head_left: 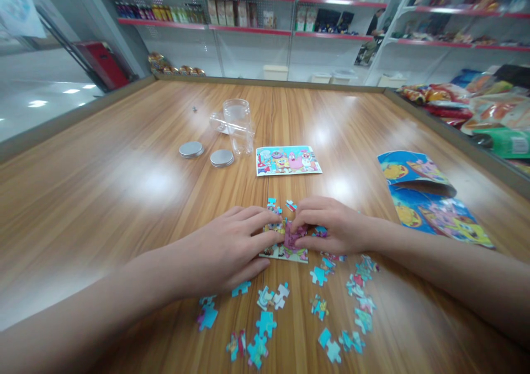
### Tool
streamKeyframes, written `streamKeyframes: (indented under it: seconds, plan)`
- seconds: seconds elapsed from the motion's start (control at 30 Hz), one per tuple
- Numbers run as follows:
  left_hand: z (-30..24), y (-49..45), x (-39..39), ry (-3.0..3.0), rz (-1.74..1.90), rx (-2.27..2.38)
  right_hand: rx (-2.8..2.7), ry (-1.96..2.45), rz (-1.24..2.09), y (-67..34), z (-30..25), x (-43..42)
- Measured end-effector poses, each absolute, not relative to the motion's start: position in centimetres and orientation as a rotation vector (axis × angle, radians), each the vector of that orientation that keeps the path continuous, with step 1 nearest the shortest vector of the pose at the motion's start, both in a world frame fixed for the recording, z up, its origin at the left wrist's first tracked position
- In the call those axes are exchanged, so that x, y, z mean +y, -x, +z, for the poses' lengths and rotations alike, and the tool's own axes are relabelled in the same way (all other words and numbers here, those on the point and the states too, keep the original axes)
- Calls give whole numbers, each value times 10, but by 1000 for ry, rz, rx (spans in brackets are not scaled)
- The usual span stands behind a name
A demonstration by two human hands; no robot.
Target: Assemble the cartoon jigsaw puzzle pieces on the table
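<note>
A partly joined jigsaw puzzle (pixel 285 254), yellow and pink with a pale lower edge, lies flat on the wooden table. My left hand (pixel 226 247) rests over its left side, fingers stretched out and apart, some tips on the joined pieces. From the right, my right hand (pixel 331 225) has thumb and fingers bent together on a pink puzzle piece (pixel 292 236) at the puzzle's right side. The fingers partly cover both. Loose puzzle pieces (pixel 265 324), mostly light blue, lie scattered below and right. Beyond the hands is a cartoon picture card (pixel 289 161).
Clear plastic jars (pixel 239 128), one upright and one on its side, stand behind two stacks of silver lids (pixel 222 157). A curled blue cartoon sheet (pixel 430 197) lies at right. Snack bags (pixel 467 109) sit past the table's right edge, with stocked shelves (pixel 248 29) behind.
</note>
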State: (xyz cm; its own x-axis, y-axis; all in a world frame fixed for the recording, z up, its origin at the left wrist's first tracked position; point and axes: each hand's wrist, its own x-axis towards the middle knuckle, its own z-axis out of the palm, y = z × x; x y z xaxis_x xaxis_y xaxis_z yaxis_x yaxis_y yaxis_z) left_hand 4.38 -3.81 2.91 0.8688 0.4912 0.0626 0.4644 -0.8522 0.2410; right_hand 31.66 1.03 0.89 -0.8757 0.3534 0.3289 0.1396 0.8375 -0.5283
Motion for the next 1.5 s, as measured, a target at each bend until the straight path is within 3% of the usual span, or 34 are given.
streamKeyframes:
  seconds: [1.5]
  plan:
    - [28,-44,-37,-2813,144,738,-2601,463,666,-320,8,11]
